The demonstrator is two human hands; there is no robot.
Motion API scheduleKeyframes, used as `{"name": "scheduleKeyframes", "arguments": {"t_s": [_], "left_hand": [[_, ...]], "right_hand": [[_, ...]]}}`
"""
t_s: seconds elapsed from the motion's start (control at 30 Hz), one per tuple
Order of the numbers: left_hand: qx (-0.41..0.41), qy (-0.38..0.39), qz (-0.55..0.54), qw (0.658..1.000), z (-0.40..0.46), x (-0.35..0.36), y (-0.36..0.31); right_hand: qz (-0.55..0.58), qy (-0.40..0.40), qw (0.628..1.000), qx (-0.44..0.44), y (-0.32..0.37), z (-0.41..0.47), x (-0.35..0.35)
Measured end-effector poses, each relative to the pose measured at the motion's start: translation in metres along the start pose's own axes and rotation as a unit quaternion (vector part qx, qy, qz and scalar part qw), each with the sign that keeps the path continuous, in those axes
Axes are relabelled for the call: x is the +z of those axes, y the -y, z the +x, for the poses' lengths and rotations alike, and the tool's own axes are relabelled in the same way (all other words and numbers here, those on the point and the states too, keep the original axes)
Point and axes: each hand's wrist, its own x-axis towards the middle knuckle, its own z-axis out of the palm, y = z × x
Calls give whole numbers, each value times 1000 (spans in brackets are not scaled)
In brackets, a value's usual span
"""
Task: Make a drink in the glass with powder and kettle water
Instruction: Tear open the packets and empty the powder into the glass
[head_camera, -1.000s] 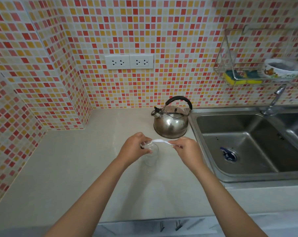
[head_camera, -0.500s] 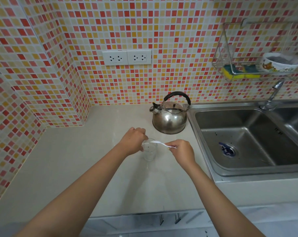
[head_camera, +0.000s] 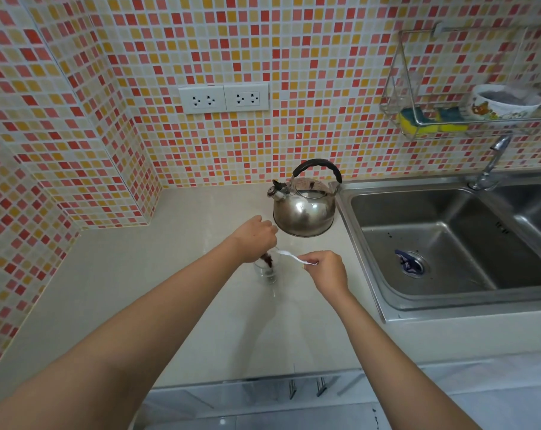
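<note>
A small clear glass (head_camera: pixel 266 273) stands on the beige counter (head_camera: pixel 169 290), in front of the steel kettle (head_camera: pixel 304 212) with its black handle. My left hand (head_camera: pixel 256 238) hovers over the glass rim, fingers pinched on a small dark red-brown sachet (head_camera: pixel 267 260) whose lower end dips into the glass mouth. My right hand (head_camera: pixel 326 271) is just right of the glass and pinches the handle of a white plastic spoon (head_camera: pixel 290 257). The spoon's bowl reaches over the rim. I cannot tell if powder lies in the glass.
A steel double sink (head_camera: pixel 449 243) with a tap (head_camera: pixel 492 162) lies to the right, close behind my right hand. A wire wall rack (head_camera: pixel 418 119) holds sponges and a bowl. Two wall sockets (head_camera: pixel 224 99) sit above the counter. Tiled walls close the left and back.
My left hand has shifted from beside the glass to over its rim, and the dark sachet now shows at the glass mouth. My right hand keeps the spoon and sits slightly lower right.
</note>
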Motion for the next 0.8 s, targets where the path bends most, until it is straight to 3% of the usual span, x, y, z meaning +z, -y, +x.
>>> {"name": "scheduleKeyframes", "arguments": {"t_s": [0.3,0.8], "left_hand": [[36,-5,65,997,4,-2,-3],[3,-2,33,999,0,3,2]], "right_hand": [[-24,-13,1000,-4,2,-1,1],[-216,-7,970,-108,12,5,0]]}}
